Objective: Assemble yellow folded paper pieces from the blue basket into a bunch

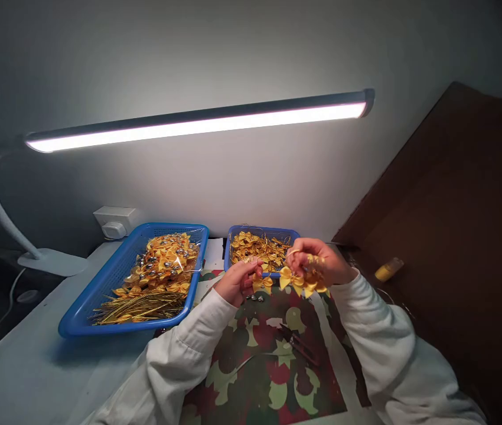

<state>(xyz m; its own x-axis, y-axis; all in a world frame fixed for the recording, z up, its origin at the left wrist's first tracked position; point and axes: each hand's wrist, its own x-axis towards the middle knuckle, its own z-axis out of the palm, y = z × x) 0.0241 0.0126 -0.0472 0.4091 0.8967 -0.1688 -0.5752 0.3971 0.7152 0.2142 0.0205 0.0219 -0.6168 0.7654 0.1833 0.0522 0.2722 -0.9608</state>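
Left hand (237, 282): fingertips pinched together on yellow bow (263, 284), which hangs just right of pinch. Right hand (319, 264): fingers curled shut around cluster of bows (306, 285), loops spilling below grip. Both grips over camouflage cloth (273, 366). Small blue tray (227, 251) just beyond grips; large blue tray (100, 286) well left. Bows likely feather-light, soft, crushable; satin probably slippery. Best pinched at knotted centre, not loops.

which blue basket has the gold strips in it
The larger left basket, with gold strips at its near end; the smaller right basket shows only bows.
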